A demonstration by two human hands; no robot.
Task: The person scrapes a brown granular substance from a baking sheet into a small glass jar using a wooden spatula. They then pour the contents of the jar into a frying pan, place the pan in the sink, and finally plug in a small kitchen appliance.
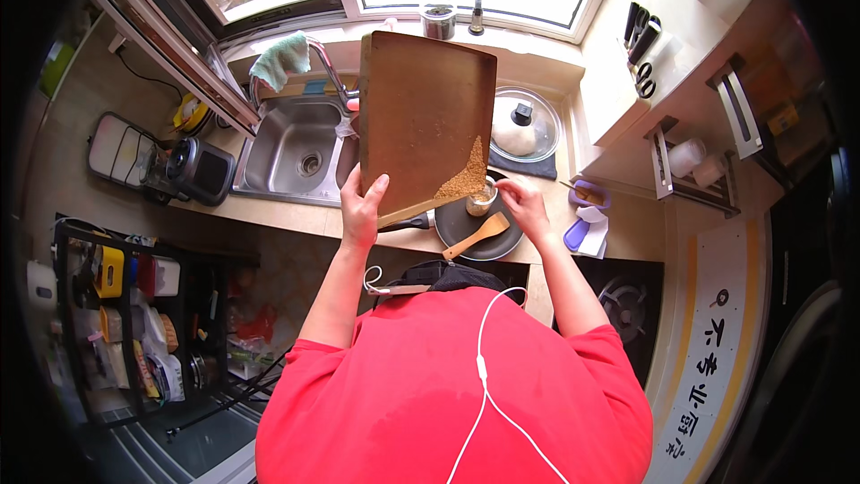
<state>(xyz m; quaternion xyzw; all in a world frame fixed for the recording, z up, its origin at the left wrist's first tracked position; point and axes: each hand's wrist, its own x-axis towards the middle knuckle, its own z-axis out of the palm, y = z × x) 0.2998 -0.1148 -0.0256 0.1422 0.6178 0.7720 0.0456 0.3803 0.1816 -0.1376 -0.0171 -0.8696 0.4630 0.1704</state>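
Observation:
My left hand [363, 208] grips the near left edge of a brown rectangular baking tray [423, 101], thumb on its inner side. The tray is held up and tilted, and small golden grains [463, 178], perhaps sesame seeds, are heaped in its near right corner. Just below that corner is a small glass jar [481, 200] with similar grains in it. My right hand [526, 208] pinches the jar's rim from the right. Under the jar is a black frying pan [463, 222], with a wooden spatula [480, 235] lying across it.
Left of the tray is a steel sink [289, 148] with a cloth-draped faucet [326, 57]. A glass lid [524, 124] covers pale dough behind the pan. A purple container [590, 195] and white paper [592, 230] lie right. A gas burner [621, 306] is near my right elbow.

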